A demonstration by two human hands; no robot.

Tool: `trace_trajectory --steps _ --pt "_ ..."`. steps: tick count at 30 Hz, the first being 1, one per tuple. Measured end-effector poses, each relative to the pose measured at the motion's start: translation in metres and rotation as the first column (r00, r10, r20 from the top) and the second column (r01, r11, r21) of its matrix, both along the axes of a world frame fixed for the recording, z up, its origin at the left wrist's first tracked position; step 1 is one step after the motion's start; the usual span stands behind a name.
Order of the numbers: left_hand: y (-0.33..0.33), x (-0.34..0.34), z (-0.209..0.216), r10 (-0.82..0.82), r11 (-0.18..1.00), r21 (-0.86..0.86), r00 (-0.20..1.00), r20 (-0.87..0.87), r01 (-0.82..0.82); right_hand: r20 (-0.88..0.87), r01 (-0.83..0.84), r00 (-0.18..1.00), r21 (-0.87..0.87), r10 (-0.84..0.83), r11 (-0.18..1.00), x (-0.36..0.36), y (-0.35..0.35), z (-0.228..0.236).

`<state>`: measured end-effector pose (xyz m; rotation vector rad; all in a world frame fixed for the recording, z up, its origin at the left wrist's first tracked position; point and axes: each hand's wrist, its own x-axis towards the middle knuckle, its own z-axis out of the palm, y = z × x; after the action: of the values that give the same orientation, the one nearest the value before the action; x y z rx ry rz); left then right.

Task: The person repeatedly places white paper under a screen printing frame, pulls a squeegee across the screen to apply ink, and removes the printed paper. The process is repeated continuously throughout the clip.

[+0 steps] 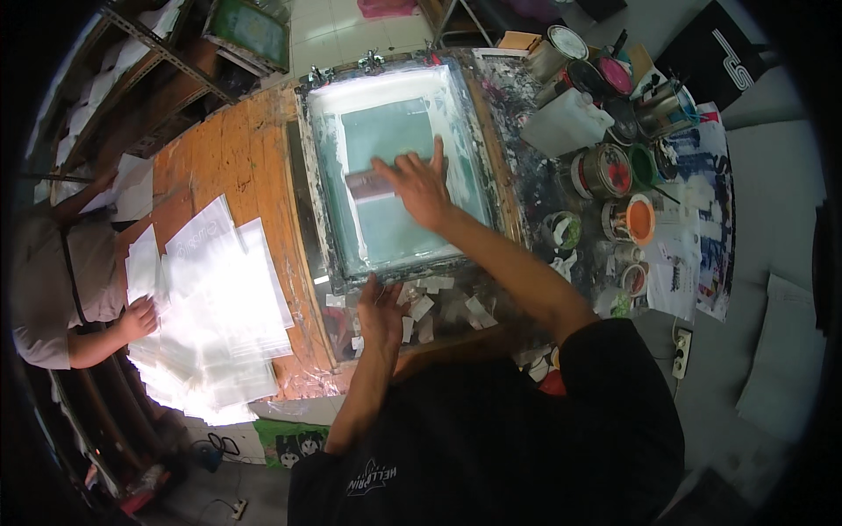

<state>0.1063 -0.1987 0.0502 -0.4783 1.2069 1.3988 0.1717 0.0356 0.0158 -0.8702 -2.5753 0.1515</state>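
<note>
I monitor the station through the head camera. The right hand is palm down over the squeegee, which lies crosswise inside the framed screen. Its fingers are partly closed on the bar, with one extended toward the far edge; the thumb is hidden, so I cannot tell how it bears. I judge the spread grip serves to distribute pressure along the blade.

The left hand is at the near rim of the screen. Its fingers are loosely open and enclose nothing that I can see; one fingertip meets the rim or stops just beside it. This position probably serves to steady or lift the near edge. Clamps stand at the far edge, presumably to fix that side.

Loose white sheets lie overlapping on the left of the tabletop, with a co-worker's hand at their outer edge. I take this spread to keep single sheets accessible. Paint cans and a white jug are grouped at the right, likely to keep supplies within reach yet clear of the frame.
</note>
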Motion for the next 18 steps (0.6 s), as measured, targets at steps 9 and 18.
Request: trace_trajectory --steps 9,18 --pt "-0.001 -0.006 -0.007 -0.039 0.999 0.006 0.998 0.041 0.038 0.152 0.131 0.981 -0.061 -0.12 0.99 -0.049 0.131 0.0" --pt "-0.022 -0.015 -0.003 -0.054 0.986 0.159 0.997 0.054 0.044 0.01 -0.132 0.991 -0.169 0.136 0.977 0.047 -0.076 0.067"
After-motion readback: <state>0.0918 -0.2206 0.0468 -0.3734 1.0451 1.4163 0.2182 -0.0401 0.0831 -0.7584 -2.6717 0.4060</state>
